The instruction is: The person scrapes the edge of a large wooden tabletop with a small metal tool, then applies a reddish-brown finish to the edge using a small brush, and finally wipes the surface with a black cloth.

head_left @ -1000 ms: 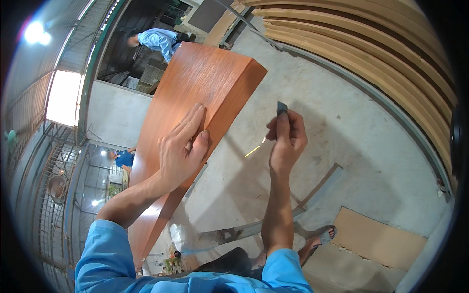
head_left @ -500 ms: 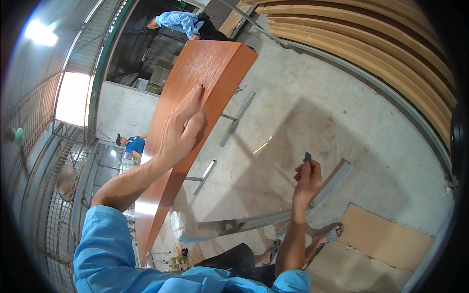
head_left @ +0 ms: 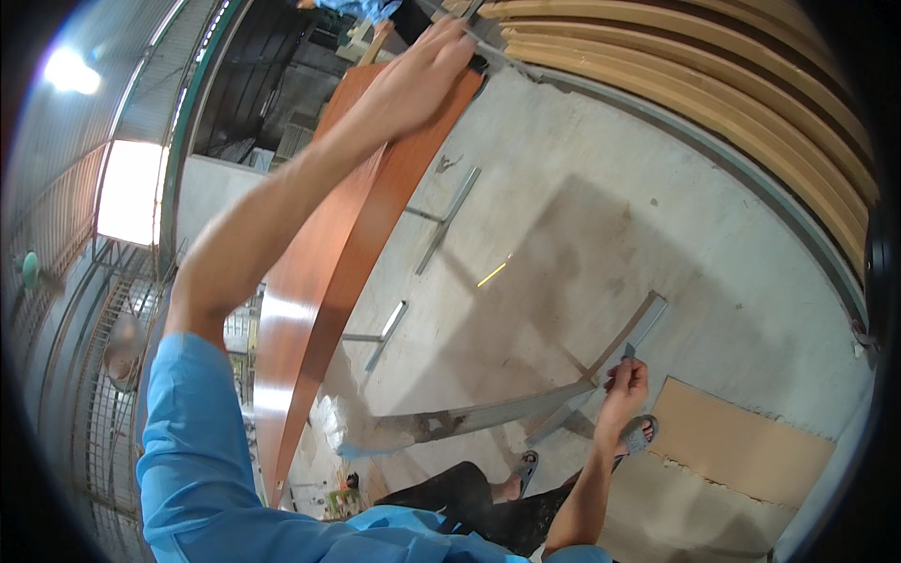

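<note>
At the far left, ribbed metal sheeting (head_left: 70, 188) and a wire grid (head_left: 108, 413) curve along the rim; then comes a soft, creased light-blue sleeve (head_left: 197, 413). Beside it the reddish-brown board (head_left: 343, 267), a long, thick slab with straight edges, runs from low left to the upper middle, its wood-grained face glossy enough to throw back a white glare. A crumpled, whitish clear plastic bag (head_left: 330, 422) sits below it on the floor. The left hand (head_left: 427, 75) lies over the board's far end, back upward and blurred; I cannot tell whether its fingers grip or merely rest. Slim grey metal supports (head_left: 449, 220) jut out from under the board, and a thin yellow strip (head_left: 492, 273) lies on the smooth, stained concrete floor (head_left: 732, 300). The right hand (head_left: 624, 387), well apart from the board, pinches a small, dark, flat piece (head_left: 630, 351) between thumb and fingers. Farther right are long, layered tan panels (head_left: 676, 94) and a matte, rough-edged brown sheet (head_left: 741, 413).
</note>
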`<act>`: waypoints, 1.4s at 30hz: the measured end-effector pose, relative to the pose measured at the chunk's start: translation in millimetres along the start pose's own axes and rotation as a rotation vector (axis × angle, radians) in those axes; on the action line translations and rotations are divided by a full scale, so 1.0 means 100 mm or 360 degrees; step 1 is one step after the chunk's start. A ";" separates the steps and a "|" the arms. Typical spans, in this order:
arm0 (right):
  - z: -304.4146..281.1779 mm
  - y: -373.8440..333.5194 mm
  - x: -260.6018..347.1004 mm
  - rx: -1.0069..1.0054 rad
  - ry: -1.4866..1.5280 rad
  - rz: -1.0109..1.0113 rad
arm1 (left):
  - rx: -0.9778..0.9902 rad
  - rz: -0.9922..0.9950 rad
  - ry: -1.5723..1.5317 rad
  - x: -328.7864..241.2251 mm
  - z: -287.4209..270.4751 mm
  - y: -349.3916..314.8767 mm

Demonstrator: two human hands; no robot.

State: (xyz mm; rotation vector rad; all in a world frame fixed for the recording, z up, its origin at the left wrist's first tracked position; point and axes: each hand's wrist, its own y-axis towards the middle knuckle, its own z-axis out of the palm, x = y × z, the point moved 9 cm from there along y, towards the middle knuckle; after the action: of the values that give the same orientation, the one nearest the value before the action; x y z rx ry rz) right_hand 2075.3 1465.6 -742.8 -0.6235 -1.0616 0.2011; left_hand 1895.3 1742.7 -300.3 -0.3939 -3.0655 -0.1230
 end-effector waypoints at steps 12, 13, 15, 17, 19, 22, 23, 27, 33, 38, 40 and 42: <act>-0.38 -0.30 -0.11 -0.0096 -0.0181 -0.0118 | -0.0094 0.0407 -0.0058 -0.16 0.02 0.16; -0.48 -0.35 -0.11 -0.0120 -0.0197 -0.0131 | -0.0125 0.0352 0.0047 -0.20 0.00 0.05; -0.73 -0.44 -0.13 -0.0159 -0.0194 -0.0153 | 0.0045 0.0110 0.0191 -0.15 -0.01 -0.22; -1.04 -0.56 -0.17 -0.0194 -0.0143 -0.0151 | 0.0236 -0.0141 0.0123 -0.05 -0.14 -0.77; -1.39 -0.71 -0.15 -0.0336 -0.0319 -0.0244 | 0.0006 -0.0267 -0.0265 -0.03 -0.16 -1.37; -1.76 -1.01 -0.24 -0.0500 -0.0295 -0.0245 | -0.0011 -0.0367 -0.0194 0.04 -0.26 -2.24; -1.87 -1.10 -0.29 -0.0574 -0.0260 -0.0212 | 0.0044 -0.0542 -0.0239 0.14 -0.23 -2.52; -2.01 -1.55 -0.45 -0.0619 -0.0284 -0.0273 | 0.0145 -0.0707 -0.0148 0.31 -0.28 -3.60; -2.01 -2.32 -1.19 -0.0504 -0.0242 -0.0257 | 0.0091 -0.0862 -0.0218 0.58 -0.35 -5.29; -2.14 -3.15 -1.88 -0.0512 -0.0337 -0.0201 | 0.0064 -0.0926 -0.0238 0.69 -0.43 -6.51; -2.20 -3.48 -2.09 -0.0481 -0.0278 -0.0202 | 0.0068 -0.0946 -0.0185 0.71 -0.47 -6.87; -2.32 -3.79 -2.29 -0.0480 -0.0235 -0.0149 | 0.0064 -0.0900 -0.0160 0.71 -0.49 -7.05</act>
State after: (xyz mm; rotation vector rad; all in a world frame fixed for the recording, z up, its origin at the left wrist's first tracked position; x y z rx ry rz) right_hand 2111.2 968.0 -777.2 -0.8372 -1.2732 0.0039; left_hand 1649.5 1076.2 -298.4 0.4907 -3.1725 -0.0609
